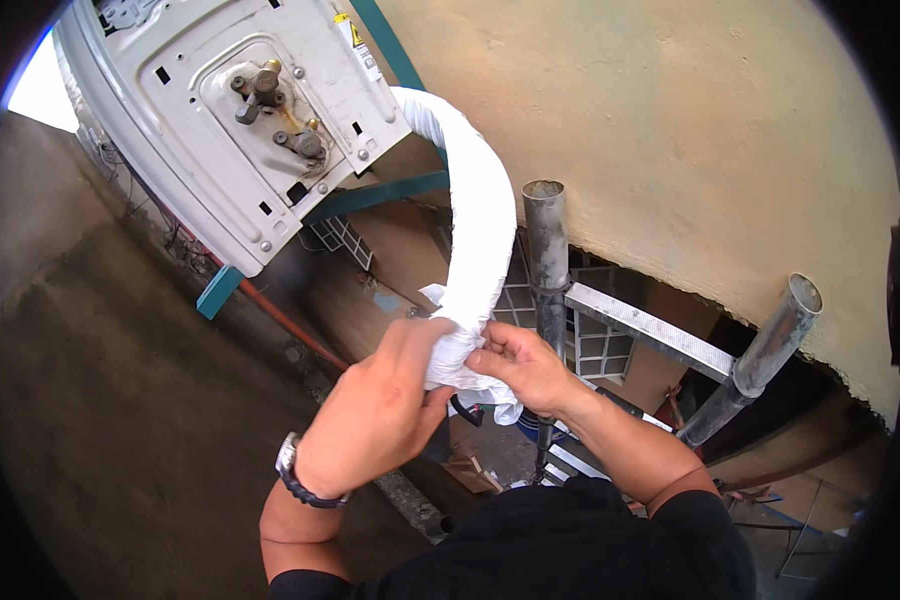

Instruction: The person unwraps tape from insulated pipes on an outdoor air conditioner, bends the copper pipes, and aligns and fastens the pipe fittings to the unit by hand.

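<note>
A thick white tape-wrapped pipe curves down from behind the outdoor air-conditioner unit. Toward its lower end the white wrapping tape is bunched and crumpled, with loose folds hanging below. My left hand, a watch on its wrist, closes around the left side of this bunch. From the right, my right hand pinches the tape between thumb and curled fingers. A short black tube end sticks out beneath the wrapping. Folds and fingers hide part of the pipe's end.
Valves show on the unit's side, and a teal bracket supports it. A ladder with metal posts and a rung stands close on my right. Beside it is a tan wall with a rough lower edge. The ground lies far below.
</note>
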